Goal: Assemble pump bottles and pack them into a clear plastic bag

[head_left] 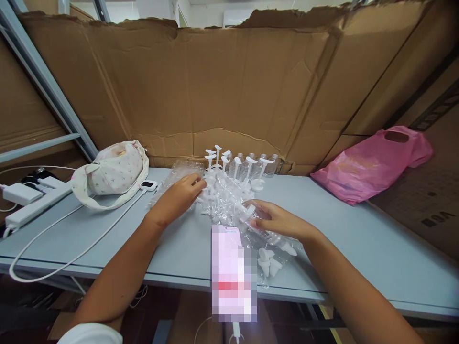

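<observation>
Clear plastic bags [229, 200] lay crumpled near the middle of the bench [358, 239], and they held a jumble of small white plastic pump parts [215, 188]. The left hand [177, 198] rested on the left side of that heap, fingers curled down onto the white pieces; whether it actually pinched one could not be told. The right hand [276, 220] lay on the bag's right side, its fingers loosely closed round a small clear piece [247, 210] through or against the film, too blurred to name. Nearer the front edge, part of the bag held a few white caps [270, 263]. Behind the heap, toward the back edge, stood a row of small clear bottles [251, 165], some with white pump tops and long stems sticking up. A pixelated pink block [233, 272] hid the front-edge stretch below the hands. Toward the left end lay a pale flowered cloth bag [114, 172], contents unseen, with a white cable [71, 239] trailing to the front edge. At the right end, against the cardboard wall [251, 86], slumped a pink plastic bag [373, 162], its contents hidden
</observation>
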Demonstrator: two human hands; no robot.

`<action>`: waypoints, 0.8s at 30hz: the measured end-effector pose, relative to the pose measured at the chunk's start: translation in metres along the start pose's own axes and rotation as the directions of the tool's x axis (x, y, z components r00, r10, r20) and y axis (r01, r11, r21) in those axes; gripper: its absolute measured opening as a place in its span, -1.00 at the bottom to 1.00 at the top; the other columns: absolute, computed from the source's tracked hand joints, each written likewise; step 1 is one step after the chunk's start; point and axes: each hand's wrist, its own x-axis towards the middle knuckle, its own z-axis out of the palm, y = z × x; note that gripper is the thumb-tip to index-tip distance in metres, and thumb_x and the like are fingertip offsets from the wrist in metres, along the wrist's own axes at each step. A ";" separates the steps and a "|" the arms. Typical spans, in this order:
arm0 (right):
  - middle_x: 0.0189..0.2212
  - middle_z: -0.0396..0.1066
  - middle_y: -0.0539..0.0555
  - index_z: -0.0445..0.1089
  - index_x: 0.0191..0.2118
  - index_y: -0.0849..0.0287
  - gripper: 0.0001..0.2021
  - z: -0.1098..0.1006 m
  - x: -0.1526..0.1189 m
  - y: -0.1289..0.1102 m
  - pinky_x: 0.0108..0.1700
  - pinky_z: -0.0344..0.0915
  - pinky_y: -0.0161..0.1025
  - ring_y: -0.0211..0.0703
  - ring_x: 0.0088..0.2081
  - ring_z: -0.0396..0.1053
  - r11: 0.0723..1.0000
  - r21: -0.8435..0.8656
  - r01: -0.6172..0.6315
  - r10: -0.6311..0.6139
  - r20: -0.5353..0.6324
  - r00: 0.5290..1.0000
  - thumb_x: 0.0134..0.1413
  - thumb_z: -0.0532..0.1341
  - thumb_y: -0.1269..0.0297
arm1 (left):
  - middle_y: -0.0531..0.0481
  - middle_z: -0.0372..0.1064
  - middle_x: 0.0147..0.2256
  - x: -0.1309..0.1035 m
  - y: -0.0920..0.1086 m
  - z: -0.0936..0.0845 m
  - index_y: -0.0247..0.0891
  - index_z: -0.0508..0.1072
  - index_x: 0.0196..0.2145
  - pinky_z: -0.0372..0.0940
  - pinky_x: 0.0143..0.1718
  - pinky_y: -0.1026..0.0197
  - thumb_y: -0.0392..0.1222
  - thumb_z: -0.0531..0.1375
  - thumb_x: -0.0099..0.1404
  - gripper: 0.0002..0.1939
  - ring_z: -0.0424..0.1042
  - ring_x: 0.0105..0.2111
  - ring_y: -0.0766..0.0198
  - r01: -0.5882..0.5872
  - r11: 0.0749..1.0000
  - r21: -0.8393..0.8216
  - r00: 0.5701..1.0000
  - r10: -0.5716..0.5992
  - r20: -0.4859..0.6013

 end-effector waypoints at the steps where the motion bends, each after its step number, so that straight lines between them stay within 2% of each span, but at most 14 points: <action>1: -0.22 0.35 0.08 0.29 -0.02 0.21 -0.62 0.000 0.000 0.000 -0.17 0.26 -0.21 -0.12 -0.21 0.31 1.000 0.005 0.000 0.000 0.000 1.000 0.05 0.19 0.17 | -0.13 0.31 -0.20 0.000 -0.001 0.002 -0.27 0.34 -0.24 0.23 -0.25 0.19 -0.37 -0.06 0.31 -0.80 0.33 -0.26 0.21 -0.009 0.999 -0.048 1.000 0.009 0.008; 6: -0.29 0.34 0.05 0.30 -0.05 0.20 -0.62 0.000 0.000 0.001 -0.28 0.23 -0.25 -0.17 -0.31 0.29 0.999 0.003 -0.043 0.043 -0.007 0.999 0.02 0.20 0.14 | -0.04 0.37 -0.20 0.001 -0.007 0.012 -0.22 0.34 -0.22 0.26 -0.20 0.20 -0.36 -0.02 0.29 -0.82 0.38 -0.24 0.26 0.017 0.939 -0.343 1.000 -0.023 -0.011; 10: -0.27 0.35 0.05 0.30 -0.05 0.18 -0.61 0.000 0.000 0.001 -0.26 0.24 -0.23 -0.16 -0.30 0.30 0.999 0.041 -0.024 0.024 0.001 1.000 0.01 0.21 0.12 | -0.01 0.43 -0.23 0.002 -0.004 0.011 -0.17 0.31 -0.06 0.29 -0.16 0.21 -0.33 -0.01 0.31 -0.73 0.42 -0.21 0.28 0.105 0.811 -0.576 0.989 -0.144 -0.022; 13: -0.22 0.35 0.07 0.30 -0.05 0.17 -0.62 -0.001 0.000 0.000 -0.19 0.24 -0.20 -0.13 -0.23 0.31 0.996 0.093 -0.001 0.000 0.005 1.000 0.01 0.21 0.13 | -0.03 0.42 -0.19 0.003 -0.003 0.012 -0.17 0.27 0.01 0.30 -0.16 0.21 -0.31 0.02 0.30 -0.68 0.43 -0.24 0.31 0.116 0.733 -0.671 0.960 -0.256 -0.113; 16: -0.25 0.35 0.05 0.30 -0.07 0.16 -0.64 -0.001 -0.001 -0.001 -0.21 0.24 -0.22 -0.15 -0.25 0.30 0.991 0.132 0.002 0.000 -0.017 1.000 0.00 0.21 0.14 | -0.05 0.39 -0.18 0.005 -0.006 0.015 -0.20 0.32 -0.04 0.29 -0.15 0.21 -0.32 0.07 0.26 -0.70 0.40 -0.25 0.31 0.093 0.756 -0.647 0.896 -0.347 -0.276; 19: -0.26 0.34 0.04 0.30 -0.08 0.16 -0.63 -0.002 -0.001 -0.002 -0.26 0.24 -0.24 -0.16 -0.27 0.30 0.990 0.142 -0.013 0.025 -0.080 0.997 -0.02 0.22 0.14 | -0.03 0.39 -0.22 0.006 -0.008 0.018 -0.22 0.36 -0.12 0.28 -0.16 0.23 -0.32 0.09 0.23 -0.75 0.38 -0.26 0.31 0.105 0.819 -0.564 0.840 -0.376 -0.390; 22: -0.28 0.34 0.03 0.30 -0.09 0.15 -0.61 -0.003 -0.001 0.000 -0.29 0.24 -0.25 -0.16 -0.29 0.30 0.989 0.139 -0.042 0.069 -0.195 0.978 -0.04 0.23 0.10 | -0.01 0.38 -0.26 0.006 -0.009 0.018 -0.25 0.38 -0.21 0.27 -0.24 0.25 -0.30 0.08 0.23 -0.83 0.35 -0.30 0.31 0.163 0.864 -0.476 0.805 -0.395 -0.442; 24: -0.34 0.35 0.01 0.30 -0.07 0.14 -0.60 -0.004 -0.001 0.003 -0.33 0.23 -0.26 -0.17 -0.34 0.30 0.985 0.169 -0.040 0.083 -0.258 0.963 -0.03 0.23 0.07 | -0.01 0.36 -0.30 0.006 -0.010 0.019 -0.25 0.37 -0.24 0.26 -0.29 0.25 -0.26 0.08 0.23 -0.85 0.34 -0.34 0.30 0.253 0.868 -0.427 0.809 -0.432 -0.398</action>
